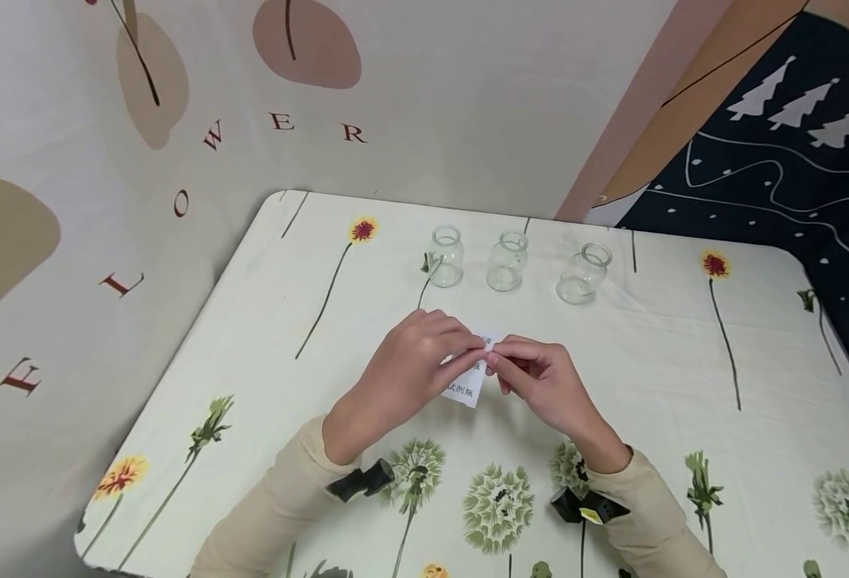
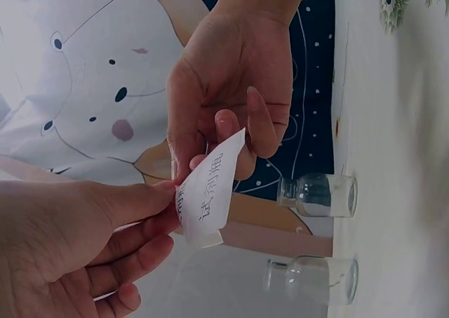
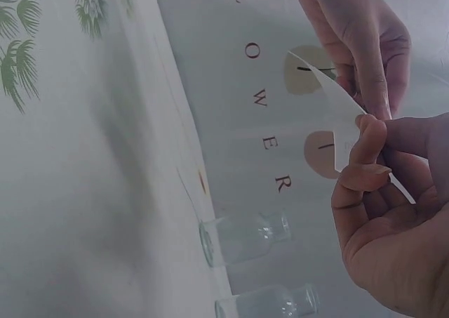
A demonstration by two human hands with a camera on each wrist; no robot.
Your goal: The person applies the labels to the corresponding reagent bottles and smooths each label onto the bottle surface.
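Observation:
A small white paper sheet of labels [image 1: 462, 392], printed with rows of dark characters, is held up over the table between both hands. My left hand [image 1: 416, 360] pinches it between thumb and fingertips along its upper part. Close against those fingertips, my right hand [image 1: 546, 379] pinches the sheet's right edge with thumb and forefinger. In the left wrist view the printed sheet [image 2: 210, 191] bends away from the fingers, its lower corner hanging free. From the right wrist, the sheet [image 3: 344, 125] shows its pale side, partly covered by fingers.
Three clear glass jars stand in a row behind the hands: a left jar [image 1: 446, 257], a middle jar [image 1: 507, 262] and a right jar [image 1: 583, 274]. All are lidless. The flower-print tablecloth [image 1: 656, 353] covers the table, with a printed fabric wall [image 1: 453, 144] at its back edge.

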